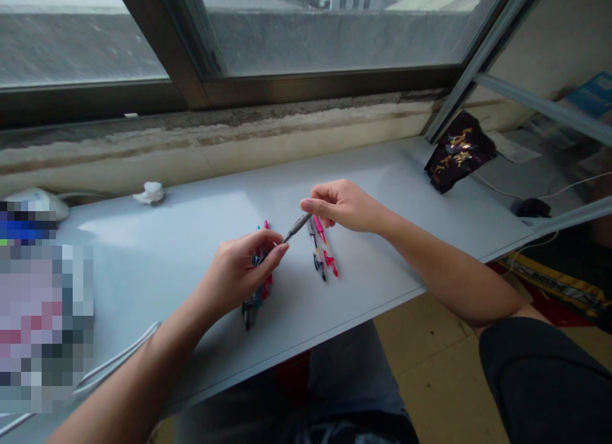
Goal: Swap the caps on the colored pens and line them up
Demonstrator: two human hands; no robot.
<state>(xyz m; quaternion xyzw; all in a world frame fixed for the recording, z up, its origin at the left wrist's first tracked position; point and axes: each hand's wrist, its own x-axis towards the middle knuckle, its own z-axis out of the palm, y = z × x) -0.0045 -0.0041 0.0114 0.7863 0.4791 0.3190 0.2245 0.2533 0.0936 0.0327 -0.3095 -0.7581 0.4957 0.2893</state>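
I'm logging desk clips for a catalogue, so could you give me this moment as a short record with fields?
Left hand: grips a grey pen by one end
Right hand: fingertips pinch the grey pen's other end
Pens on desk: pink pen beside dark pen, right of the hands; more pens under the left hand
Surface: pale desk below a window
Also there: tissue, black pouch

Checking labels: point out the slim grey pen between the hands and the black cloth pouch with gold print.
Slim grey pen (297, 228), head view, on its barrel.
Black cloth pouch (459, 152), head view, on its gold print.
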